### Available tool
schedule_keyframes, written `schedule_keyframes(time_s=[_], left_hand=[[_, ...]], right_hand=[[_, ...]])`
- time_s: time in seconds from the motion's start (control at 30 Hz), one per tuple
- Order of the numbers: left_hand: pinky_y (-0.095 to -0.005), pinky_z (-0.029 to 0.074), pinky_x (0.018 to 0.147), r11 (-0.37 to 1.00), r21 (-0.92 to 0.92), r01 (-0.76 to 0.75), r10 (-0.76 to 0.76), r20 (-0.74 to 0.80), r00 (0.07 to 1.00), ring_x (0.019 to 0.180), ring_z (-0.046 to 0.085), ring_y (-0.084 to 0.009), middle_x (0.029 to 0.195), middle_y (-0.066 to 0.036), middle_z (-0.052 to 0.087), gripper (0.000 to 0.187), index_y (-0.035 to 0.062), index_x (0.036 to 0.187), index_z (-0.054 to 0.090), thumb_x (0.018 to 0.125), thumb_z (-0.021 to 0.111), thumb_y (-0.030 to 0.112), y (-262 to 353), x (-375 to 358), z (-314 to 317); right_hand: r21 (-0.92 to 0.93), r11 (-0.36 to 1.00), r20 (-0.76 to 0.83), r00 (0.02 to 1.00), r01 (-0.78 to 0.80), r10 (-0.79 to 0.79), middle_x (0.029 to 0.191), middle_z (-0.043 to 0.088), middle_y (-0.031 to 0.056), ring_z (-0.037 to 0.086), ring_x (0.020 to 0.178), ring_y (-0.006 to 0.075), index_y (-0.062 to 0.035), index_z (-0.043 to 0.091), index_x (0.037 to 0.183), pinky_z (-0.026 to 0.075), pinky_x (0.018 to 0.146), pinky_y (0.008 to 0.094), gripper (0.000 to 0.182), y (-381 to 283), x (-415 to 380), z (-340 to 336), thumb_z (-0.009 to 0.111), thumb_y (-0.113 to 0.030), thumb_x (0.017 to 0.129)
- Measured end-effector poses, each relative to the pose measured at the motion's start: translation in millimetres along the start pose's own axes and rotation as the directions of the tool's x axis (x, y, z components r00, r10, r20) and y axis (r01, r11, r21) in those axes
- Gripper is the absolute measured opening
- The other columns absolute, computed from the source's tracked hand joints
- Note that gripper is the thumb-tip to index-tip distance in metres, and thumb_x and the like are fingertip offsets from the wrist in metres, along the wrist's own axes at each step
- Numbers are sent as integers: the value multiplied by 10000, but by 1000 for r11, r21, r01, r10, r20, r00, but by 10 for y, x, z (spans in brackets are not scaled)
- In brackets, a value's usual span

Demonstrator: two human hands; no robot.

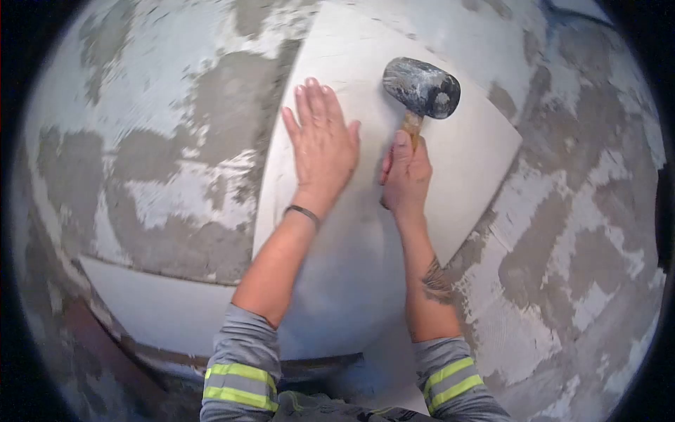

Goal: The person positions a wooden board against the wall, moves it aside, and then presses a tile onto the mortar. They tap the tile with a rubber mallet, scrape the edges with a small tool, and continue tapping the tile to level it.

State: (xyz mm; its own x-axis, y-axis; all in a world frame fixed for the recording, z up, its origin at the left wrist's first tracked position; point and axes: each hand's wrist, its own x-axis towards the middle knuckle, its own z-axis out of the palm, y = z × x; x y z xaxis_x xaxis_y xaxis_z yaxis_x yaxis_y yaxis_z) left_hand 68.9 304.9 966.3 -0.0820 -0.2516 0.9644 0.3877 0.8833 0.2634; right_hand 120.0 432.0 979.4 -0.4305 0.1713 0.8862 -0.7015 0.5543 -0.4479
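My left hand (322, 144) lies flat on a large white tile (464, 169), fingers stretched toward its far end. To the right, my right hand (409, 176) is wrapped round the wooden handle of a rubber mallet (420, 87). The mallet's dark head, smeared with pale residue, is over the tile's upper right part. Most of the handle is hidden in my fist, with its butt end showing below.
Grey wall or floor surface patched with whitish mortar (232, 105) surrounds the tile. A second white tile piece (155, 302) is at the lower left. Ridged adhesive (506, 330) shows at the lower right.
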Motion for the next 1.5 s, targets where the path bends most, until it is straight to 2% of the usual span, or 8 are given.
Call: schedule_keyframes(time_s=[0.07, 0.13, 0.23, 0.4, 0.57, 1.03, 1.1, 1.5], left_hand=[[-631, 165, 1199, 998, 0, -58, 58, -31, 998, 1519, 197, -447, 1632, -283, 222, 788, -83, 1533, 289, 983, 568, 408, 7, 113, 60], [-635, 175, 1195, 995, 34, -96, 98, -90, 991, 1523, 196, -440, 1636, -278, 218, 775, -77, 1538, 285, 999, 547, 415, -13, 131, 108], [-628, 155, 1202, 991, 24, -131, 133, -96, 987, 1533, 171, -433, 1641, -274, 208, 760, -73, 1546, 266, 1021, 515, 417, -16, 81, 97], [-608, 99, 1218, 992, 20, -123, 125, -85, 989, 1543, 131, -426, 1651, -270, 180, 753, -75, 1552, 252, 1032, 493, 412, 3, 112, 121], [-607, 100, 1220, 992, 52, -114, 118, -76, 990, 1544, 135, -421, 1652, -268, 178, 763, -71, 1557, 248, 1030, 496, 422, -25, 98, 112], [-620, 83, 1216, 995, -13, -95, 94, -73, 993, 1543, 123, -434, 1659, -261, 164, 797, -74, 1552, 244, 1011, 522, 441, -28, 118, 142], [-615, 64, 1220, 996, -6, -87, 86, -45, 995, 1545, 110, -431, 1660, -258, 163, 799, -71, 1553, 240, 1012, 517, 447, -30, 135, 120], [-635, 112, 1207, 994, 19, -108, 109, -60, 992, 1532, 138, -453, 1641, -286, 188, 786, -92, 1536, 264, 1007, 532, 423, -25, 122, 100]], right_hand=[[68, 998, -83, 997, -4, 10, 633, 606, 105, 636, 572, 257, -20, 586, 950, 498, 556, 392, 380, 48, 16, 26, 520, -376, 1064], [-139, 929, -104, 928, 342, -357, 652, 626, 159, 668, 606, 351, 1, 573, 953, 504, 563, 432, 354, 208, 160, 89, 549, -338, 1054], [-62, 990, 39, 992, 123, -120, 678, 635, 206, 677, 658, 415, 17, 570, 956, 511, 587, 467, 358, 40, 116, -43, 562, -329, 1046], [-195, 965, -34, 982, 174, -184, 676, 635, 200, 674, 646, 405, 18, 572, 953, 511, 583, 462, 349, 168, 55, -21, 577, -320, 1041], [-5, 965, -66, 962, 264, -263, 685, 638, 203, 675, 640, 402, 18, 581, 946, 513, 583, 448, 337, 68, 65, -16, 575, -305, 1042], [-23, 993, -29, 993, 113, -114, 756, 653, 231, 688, 719, 400, 24, 600, 985, 525, 659, 452, 389, 90, 79, -26, 543, -356, 1048], [-218, 962, 35, 986, 168, -164, 764, 652, 237, 680, 735, 406, 26, 609, 1000, 523, 687, 464, 421, 199, 177, 10, 522, -383, 1052], [-144, 987, 74, 995, 77, -67, 737, 646, 212, 672, 694, 377, 20, 602, 976, 516, 662, 454, 433, 180, 212, -58, 507, -394, 1060]])
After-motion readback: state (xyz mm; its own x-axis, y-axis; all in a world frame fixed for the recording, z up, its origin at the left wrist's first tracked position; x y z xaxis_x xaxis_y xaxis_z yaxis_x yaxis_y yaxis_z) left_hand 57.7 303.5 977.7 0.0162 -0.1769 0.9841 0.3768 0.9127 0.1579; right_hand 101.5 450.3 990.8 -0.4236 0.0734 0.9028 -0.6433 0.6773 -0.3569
